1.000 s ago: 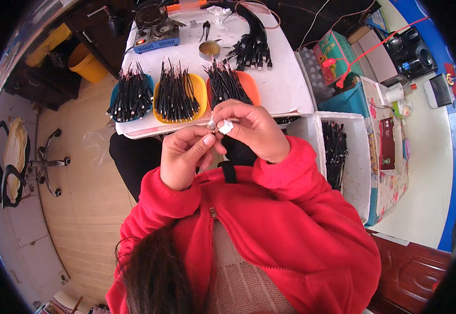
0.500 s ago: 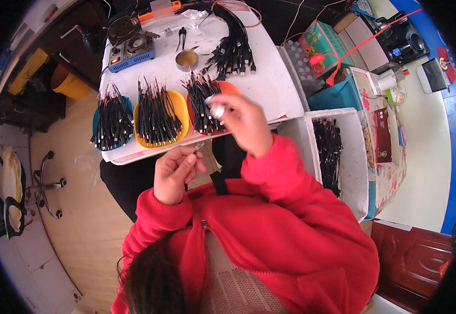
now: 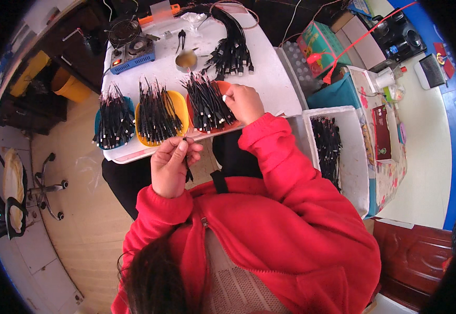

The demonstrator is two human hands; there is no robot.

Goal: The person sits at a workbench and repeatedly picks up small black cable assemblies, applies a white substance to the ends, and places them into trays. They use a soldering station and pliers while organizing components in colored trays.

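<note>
My left hand is closed in front of the table's near edge, thumb and forefinger pinching a short black cable whose lower end hangs below the fingers. My right hand is closed at the right side of the orange tray. A small white spot shows at its fingertips, too small to name. Black cables with pale ends fill that tray. Left of it stand a yellow tray and a teal tray, both full of similar cables.
Behind the trays are a small metal pan, a blue-based electric burner and a bundle of longer black cables. A white foam box with more cables stands right of the table. An office chair base is at left.
My right hand has moved slightly right and down to the orange tray's right side. My left hand has risen a little, and the black cable under it now shows clearly.
</note>
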